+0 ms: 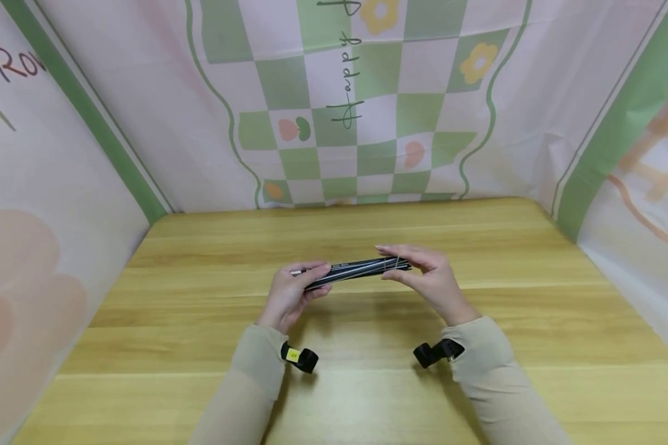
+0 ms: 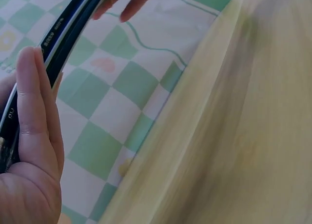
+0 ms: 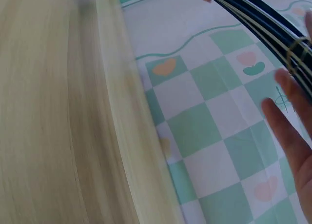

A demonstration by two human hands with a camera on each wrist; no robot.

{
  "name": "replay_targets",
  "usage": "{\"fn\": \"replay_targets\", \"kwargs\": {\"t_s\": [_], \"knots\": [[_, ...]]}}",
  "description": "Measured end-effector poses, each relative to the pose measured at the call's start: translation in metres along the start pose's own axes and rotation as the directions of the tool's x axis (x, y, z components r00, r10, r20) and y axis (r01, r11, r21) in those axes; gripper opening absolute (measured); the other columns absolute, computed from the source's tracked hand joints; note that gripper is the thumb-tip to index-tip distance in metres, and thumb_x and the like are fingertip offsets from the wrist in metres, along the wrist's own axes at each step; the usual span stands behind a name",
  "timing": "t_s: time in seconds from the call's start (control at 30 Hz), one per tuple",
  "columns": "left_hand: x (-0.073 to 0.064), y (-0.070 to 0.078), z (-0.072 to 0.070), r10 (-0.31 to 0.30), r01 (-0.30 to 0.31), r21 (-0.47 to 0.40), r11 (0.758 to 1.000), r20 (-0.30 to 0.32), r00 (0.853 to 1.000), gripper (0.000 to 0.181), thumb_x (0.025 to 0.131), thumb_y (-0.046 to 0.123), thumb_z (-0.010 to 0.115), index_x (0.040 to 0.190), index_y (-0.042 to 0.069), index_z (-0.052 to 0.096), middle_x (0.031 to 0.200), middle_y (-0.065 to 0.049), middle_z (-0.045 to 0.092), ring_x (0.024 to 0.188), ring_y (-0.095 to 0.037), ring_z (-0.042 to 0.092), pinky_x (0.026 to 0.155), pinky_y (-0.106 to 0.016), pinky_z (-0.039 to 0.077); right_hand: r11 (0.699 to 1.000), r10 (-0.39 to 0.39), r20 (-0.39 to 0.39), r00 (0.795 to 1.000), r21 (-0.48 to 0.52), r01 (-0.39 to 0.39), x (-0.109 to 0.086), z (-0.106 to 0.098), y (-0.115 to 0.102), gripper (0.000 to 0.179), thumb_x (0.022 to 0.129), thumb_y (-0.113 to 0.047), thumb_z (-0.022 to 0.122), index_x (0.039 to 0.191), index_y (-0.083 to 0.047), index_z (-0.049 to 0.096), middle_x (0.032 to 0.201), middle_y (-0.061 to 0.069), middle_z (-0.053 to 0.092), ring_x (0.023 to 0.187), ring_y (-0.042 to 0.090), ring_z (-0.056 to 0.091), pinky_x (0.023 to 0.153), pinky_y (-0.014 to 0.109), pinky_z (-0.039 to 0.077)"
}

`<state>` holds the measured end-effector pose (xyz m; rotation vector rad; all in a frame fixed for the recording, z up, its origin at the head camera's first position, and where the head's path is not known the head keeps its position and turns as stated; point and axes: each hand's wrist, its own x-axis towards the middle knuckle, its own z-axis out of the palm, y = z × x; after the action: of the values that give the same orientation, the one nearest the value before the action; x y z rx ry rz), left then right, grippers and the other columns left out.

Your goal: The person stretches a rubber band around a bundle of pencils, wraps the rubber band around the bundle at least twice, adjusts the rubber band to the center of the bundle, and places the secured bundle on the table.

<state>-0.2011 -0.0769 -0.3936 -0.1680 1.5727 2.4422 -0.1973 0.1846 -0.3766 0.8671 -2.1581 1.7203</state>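
A bundle of slim dark pencils (image 1: 359,269) with pale stripes and small printed lettering is held level above the table. My left hand (image 1: 296,290) grips its left end, thumb along the front and fingers behind. In the left wrist view, the left hand (image 2: 36,136) is wrapped around the dark pencils (image 2: 70,31). A thin rubber band (image 1: 391,264) circles the bundle near its right end. There my right hand (image 1: 428,278) curves around the bundle, fingers over the top and thumb below. In the right wrist view, fingertips (image 3: 282,76) lie right by the band (image 3: 291,55).
Beneath both hands is a wooden table (image 1: 356,383). A checkered green-and-white printed cloth (image 1: 356,123) hangs behind its far edge, with more printed cloth at the left (image 1: 61,204) and right (image 1: 634,235). Each wrist carries a black camera mount.
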Motion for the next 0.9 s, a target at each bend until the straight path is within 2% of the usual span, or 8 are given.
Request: {"fn": "replay_targets", "kwargs": {"t_s": [0.1, 0.23, 0.37, 0.5, 0.6, 0.8, 0.9], "knots": [[-0.0005, 0.0007, -0.0003, 0.015, -0.015, 0.003, 1.0, 0.004, 1.0, 0.024, 0.085, 0.0, 0.075, 0.108, -0.007, 0.071, 0.093, -0.015, 0.074, 0.061, -0.014, 0.071, 0.062, -0.022, 0.061, 0.999, 0.027, 0.027, 0.999, -0.028, -0.027, -0.0007, -0.0008, -0.0001, 0.036, 0.081, 0.003, 0.077, 0.117, 0.0, 0.071, 0.12, -0.001, 0.073, 0.11, 0.004, 0.065, 0.086, 0.014, 0.053], [-0.001, 0.0017, -0.0016, 0.016, -0.016, 0.013, 1.0, 0.02, 1.0, 0.024, 0.085, 0.0, 0.075, 0.108, -0.007, 0.071, 0.095, -0.016, 0.074, 0.061, -0.015, 0.071, 0.062, -0.023, 0.061, 0.998, 0.062, 0.047, 0.997, -0.001, -0.062, -0.0013, -0.0018, 0.0, 0.03, 0.08, 0.003, 0.078, 0.11, 0.001, 0.074, 0.113, 0.001, 0.075, 0.098, 0.004, 0.067, 0.066, 0.013, 0.052], [-0.0015, 0.0026, -0.0027, 0.013, -0.015, 0.04, 0.999, 0.034, 0.999, 0.028, 0.086, 0.001, 0.074, 0.112, -0.008, 0.069, 0.098, -0.016, 0.073, 0.062, -0.016, 0.071, 0.063, -0.023, 0.061, 0.994, 0.106, 0.068, 0.992, 0.016, -0.107, -0.0015, -0.0031, 0.0, 0.025, 0.082, 0.0, 0.078, 0.107, -0.002, 0.075, 0.111, 0.001, 0.075, 0.095, 0.005, 0.067, 0.06, 0.015, 0.051], [-0.0018, 0.0034, -0.0027, 0.009, -0.012, 0.06, 0.998, 0.047, 0.999, 0.03, 0.086, 0.003, 0.075, 0.113, -0.008, 0.069, 0.1, -0.017, 0.072, 0.063, -0.017, 0.071, 0.064, -0.024, 0.062, 0.989, 0.151, 0.075, 0.986, -0.004, -0.151, -0.0013, -0.004, 0.0002, 0.021, 0.084, -0.003, 0.077, 0.105, -0.002, 0.075, 0.109, -0.008, 0.074, 0.094, 0.004, 0.065, 0.055, 0.017, 0.045], [-0.0015, 0.0034, -0.0025, 0.005, -0.009, 0.064, 0.998, 0.054, 0.999, 0.03, 0.086, 0.003, 0.075, 0.113, -0.008, 0.069, 0.101, -0.017, 0.072, 0.064, -0.017, 0.072, 0.065, -0.024, 0.062, 0.985, 0.172, 0.077, 0.982, -0.001, -0.172, -0.0014, -0.0037, -0.0001, 0.019, 0.085, -0.003, 0.076, 0.103, 0.001, 0.073, 0.109, -0.013, 0.072, 0.098, 0.006, 0.064, 0.059, 0.018, 0.047], [-0.0009, 0.0039, -0.0027, 0.003, -0.008, 0.085, 0.996, 0.058, 0.998, 0.029, 0.086, 0.003, 0.075, 0.112, -0.008, 0.069, 0.101, -0.018, 0.072, 0.064, -0.017, 0.072, 0.064, -0.024, 0.062, 0.987, 0.163, 0.072, 0.984, 0.005, -0.164, -0.0012, -0.0009, -0.0005, 0.016, 0.084, 0.001, 0.075, 0.1, 0.002, 0.069, 0.111, -0.001, 0.065, 0.105, 0.01, 0.059, 0.082, 0.017, 0.051], [-0.0018, 0.0053, -0.0029, -0.002, -0.004, 0.101, 0.995, 0.062, 0.998, 0.029, 0.086, 0.004, 0.075, 0.113, -0.007, 0.069, 0.103, -0.019, 0.072, 0.064, -0.016, 0.072, 0.064, -0.024, 0.061, 0.987, 0.157, 0.06, 0.986, 0.031, -0.159, -0.0009, 0.0005, -0.0004, 0.018, 0.084, 0.005, 0.074, 0.099, 0.005, 0.065, 0.11, -0.002, 0.063, 0.106, 0.011, 0.059, 0.092, 0.016, 0.049]]}}
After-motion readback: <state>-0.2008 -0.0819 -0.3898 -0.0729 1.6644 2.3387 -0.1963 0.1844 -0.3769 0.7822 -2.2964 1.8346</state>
